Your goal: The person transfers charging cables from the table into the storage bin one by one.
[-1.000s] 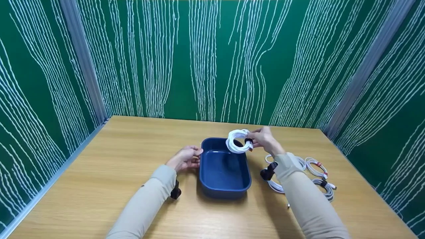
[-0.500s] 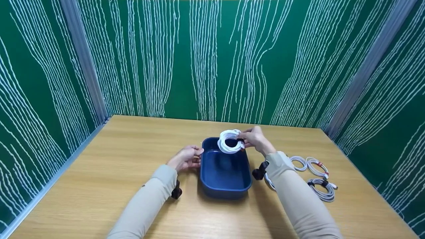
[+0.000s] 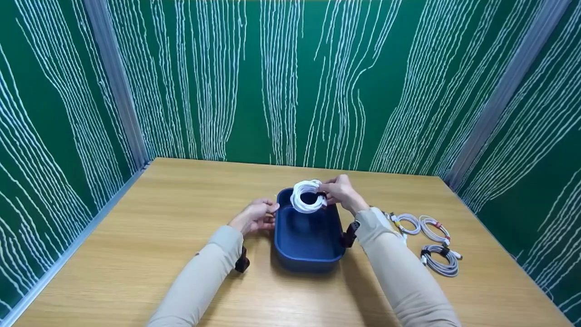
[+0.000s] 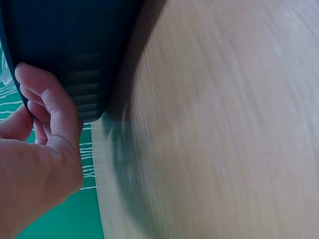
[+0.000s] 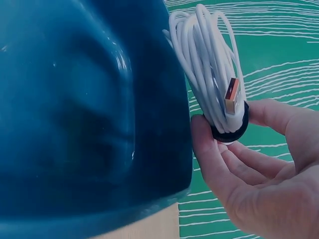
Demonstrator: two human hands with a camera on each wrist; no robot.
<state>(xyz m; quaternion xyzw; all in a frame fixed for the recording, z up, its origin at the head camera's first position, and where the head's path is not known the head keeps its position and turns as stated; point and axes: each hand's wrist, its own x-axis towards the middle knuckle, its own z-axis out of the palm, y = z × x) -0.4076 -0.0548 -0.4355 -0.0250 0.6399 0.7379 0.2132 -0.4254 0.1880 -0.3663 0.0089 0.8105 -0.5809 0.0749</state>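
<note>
The white cable coil (image 3: 297, 197) is raised, and the head view sets it against the far end of the blue bin (image 3: 309, 260), between the two hands and much nearer the right one. The right hand (image 3: 340, 191) pinches it by its black strap (image 3: 321, 195) at the side of the coil toward the bin's right wall, thumb and fingers closing on that strapped part while the loops stick out leftward across the bin's width. The left hand (image 3: 256, 215) grips the bin's left wall near the far end, thumb at the rim and fingers against the outside. From the head, the coil is a nearly round ring with its opening facing the person, so no clear long axis shows; the right wrist view catches it more edge-on, its length running from the strap out along the loops, away from the palm. There a USB plug (image 5: 232, 95) lies along the loops, its open end pointing away from the strap. Whether the coil touches the bin's rim cannot be told. The bin itself is longer from near to far than across. On the bench (image 3: 190, 195), right of the bin, lie a yellow-marked white coil (image 3: 401, 225), a red-tied coil (image 3: 438, 225) and, nearer the person, a grey coil (image 3: 447, 270).
</note>
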